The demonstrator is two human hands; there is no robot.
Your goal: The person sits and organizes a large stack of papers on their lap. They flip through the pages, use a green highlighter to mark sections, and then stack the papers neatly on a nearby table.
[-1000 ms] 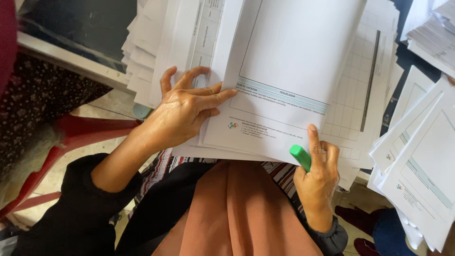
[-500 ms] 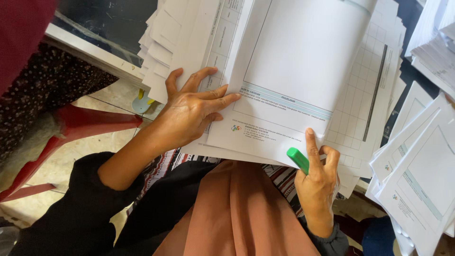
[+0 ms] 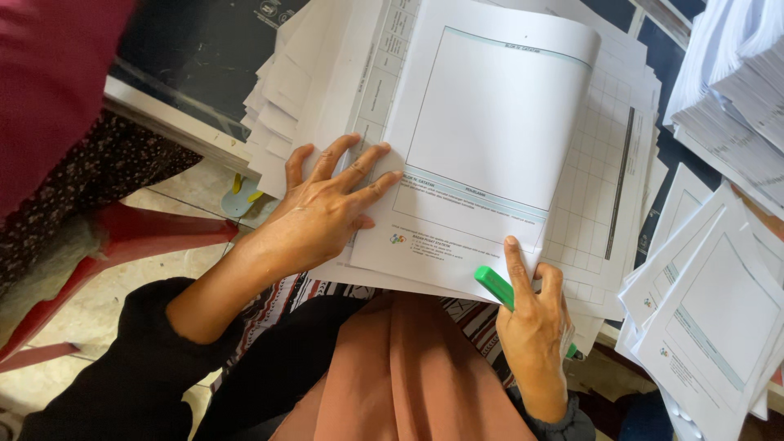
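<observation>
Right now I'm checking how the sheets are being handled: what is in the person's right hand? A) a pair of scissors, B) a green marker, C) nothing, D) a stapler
B: the right hand has its grip closed around a green marker at the lower edge of the top sheet.

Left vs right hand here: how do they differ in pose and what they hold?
The left hand lies flat, fingers spread, palm down on the paper stack; the right hand is curled. The left hand holds nothing; the right hand grips a green marker, forefinger extended onto the sheet's lower edge. Both touch the same stack.
</observation>
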